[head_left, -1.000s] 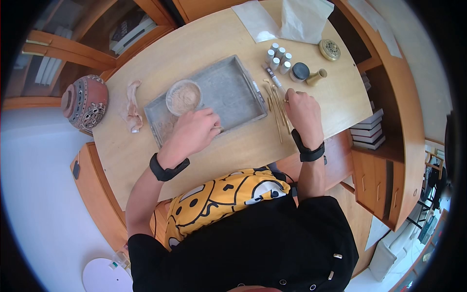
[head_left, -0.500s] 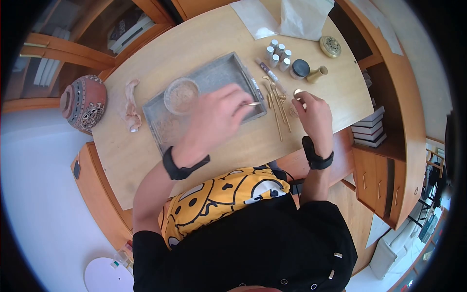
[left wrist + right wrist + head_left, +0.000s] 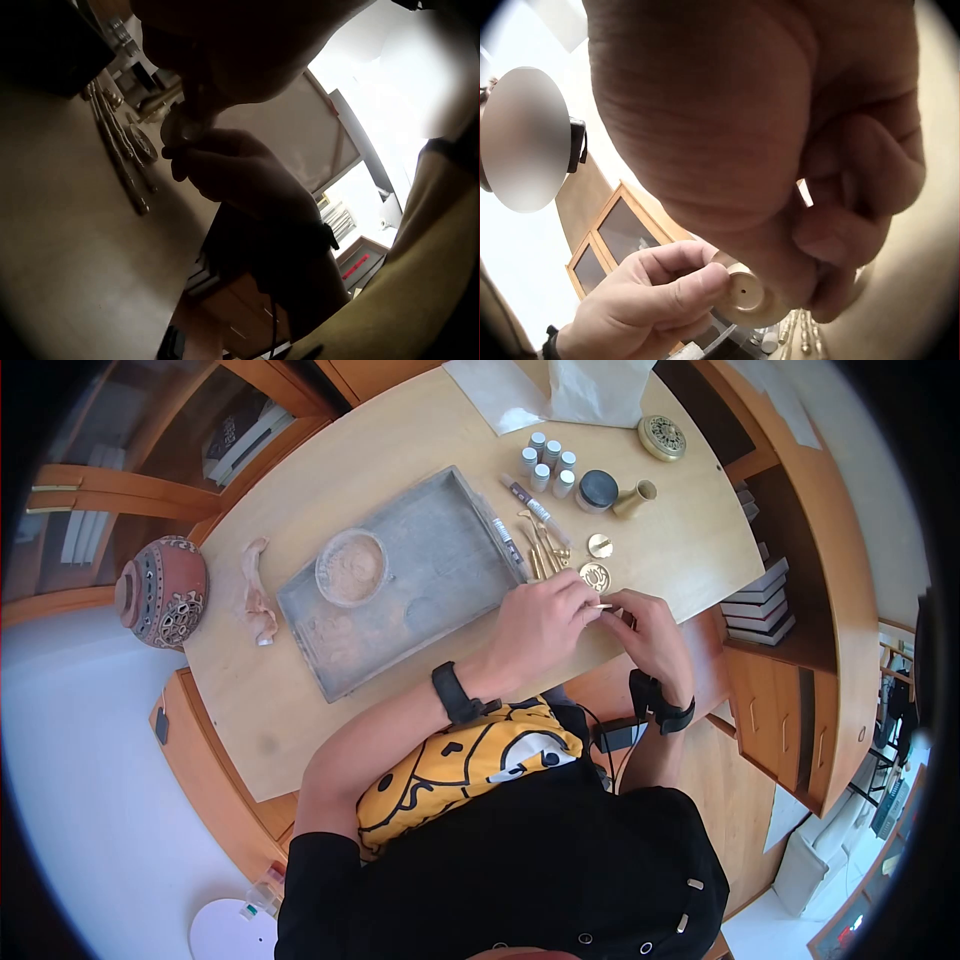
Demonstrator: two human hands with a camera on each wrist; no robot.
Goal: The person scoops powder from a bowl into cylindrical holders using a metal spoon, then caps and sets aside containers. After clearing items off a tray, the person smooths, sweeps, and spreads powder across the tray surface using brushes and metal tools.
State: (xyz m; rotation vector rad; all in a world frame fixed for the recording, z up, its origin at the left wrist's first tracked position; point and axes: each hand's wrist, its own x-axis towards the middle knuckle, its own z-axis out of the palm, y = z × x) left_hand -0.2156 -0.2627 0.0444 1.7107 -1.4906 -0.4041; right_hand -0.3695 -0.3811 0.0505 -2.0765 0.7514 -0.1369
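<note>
In front of my chest, both hands meet at a small round brass disc [image 3: 603, 607]. It has a raised ring and a small centre hole, seen in the right wrist view [image 3: 744, 292]. My left hand [image 3: 540, 628] pinches it between thumb and fingers. From the other side my right hand [image 3: 655, 635] grips its edge with thumb and fingertips. Just beyond the hands, an openwork brass disc [image 3: 595, 577] and a smaller round brass piece [image 3: 600, 546] lie on the table. Several thin brass tools [image 3: 540, 545] lie beside them, partly hidden by the left hand.
A grey tray [image 3: 440, 510] with a bowl [image 3: 322, 575] of pale powder stands left of the hands. Farther back are white-capped vials [image 3: 541, 472], a dark-lidded jar [image 3: 597, 490], a brass vase [image 3: 635, 500] and a round brass box [image 3: 662, 438]. A crumpled cloth [image 3: 258, 595] lies at left.
My left hand has swung right from the tray, carrying the brass disc to the right hand. My right hand has released the small round brass piece onto the table and come nearer my body.
</note>
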